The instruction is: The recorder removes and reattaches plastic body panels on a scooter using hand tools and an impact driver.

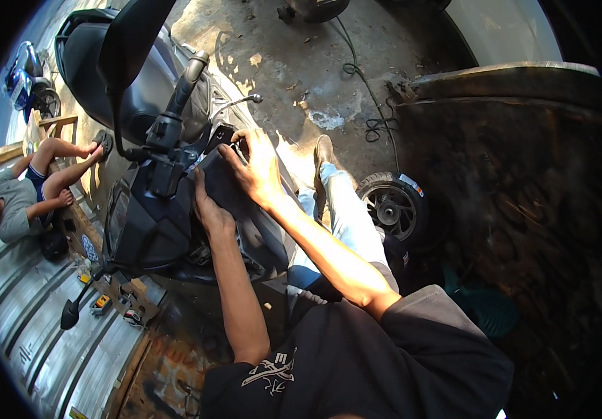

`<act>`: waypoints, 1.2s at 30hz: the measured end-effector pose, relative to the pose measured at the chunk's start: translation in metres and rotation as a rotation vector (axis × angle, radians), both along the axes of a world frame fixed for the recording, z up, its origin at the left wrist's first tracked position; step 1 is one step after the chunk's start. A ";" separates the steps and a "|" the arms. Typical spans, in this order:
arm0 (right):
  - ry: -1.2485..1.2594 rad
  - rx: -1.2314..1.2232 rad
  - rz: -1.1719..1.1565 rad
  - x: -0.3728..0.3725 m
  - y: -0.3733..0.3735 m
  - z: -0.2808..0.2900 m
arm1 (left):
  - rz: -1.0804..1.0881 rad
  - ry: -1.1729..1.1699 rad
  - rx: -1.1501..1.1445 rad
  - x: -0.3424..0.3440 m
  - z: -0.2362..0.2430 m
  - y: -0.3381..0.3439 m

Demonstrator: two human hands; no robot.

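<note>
A dark grey scooter (164, 234) stands in front of me, with its handlebar and mirror at the upper left. Below the handlebar, a black plastic panel (232, 183) sits between my hands. My left hand (213, 211) grips its left edge, fingers pointing up along the side. At the panel's upper right, my right hand (257, 167) has its thumb on the face and its fingers curled at the top edge. Those fingertips are partly hidden. Right beside them are a small black part (220, 136) and a brake lever (248, 99).
A person (25, 199) sits at the left on a wooden bench. To my right a wheel with a tyre (390, 207) lies beside a large brown board (510, 160). A green hose (360, 77) crosses the concrete floor. Several small tools (109, 304) rest at the lower left.
</note>
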State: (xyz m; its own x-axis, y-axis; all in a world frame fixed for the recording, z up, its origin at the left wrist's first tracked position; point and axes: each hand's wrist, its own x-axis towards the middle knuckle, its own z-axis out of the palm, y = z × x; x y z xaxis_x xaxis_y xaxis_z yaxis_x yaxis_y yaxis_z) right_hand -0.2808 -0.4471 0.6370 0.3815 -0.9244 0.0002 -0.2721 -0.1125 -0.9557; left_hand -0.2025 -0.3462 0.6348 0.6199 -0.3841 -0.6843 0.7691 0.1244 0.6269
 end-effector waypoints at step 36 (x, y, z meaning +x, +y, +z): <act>-0.052 1.057 0.263 -0.030 -0.059 -0.404 | -0.064 -0.612 1.020 -0.033 -0.002 -0.034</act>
State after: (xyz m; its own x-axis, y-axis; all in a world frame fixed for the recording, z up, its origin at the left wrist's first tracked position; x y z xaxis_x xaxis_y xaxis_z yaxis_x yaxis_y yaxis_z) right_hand -0.3108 -0.5061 0.2328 0.5902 -0.3563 -0.7243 -0.3160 0.7237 -0.6135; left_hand -0.2360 -0.3798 0.6328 0.9492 0.1243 -0.2891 0.2948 -0.6722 0.6791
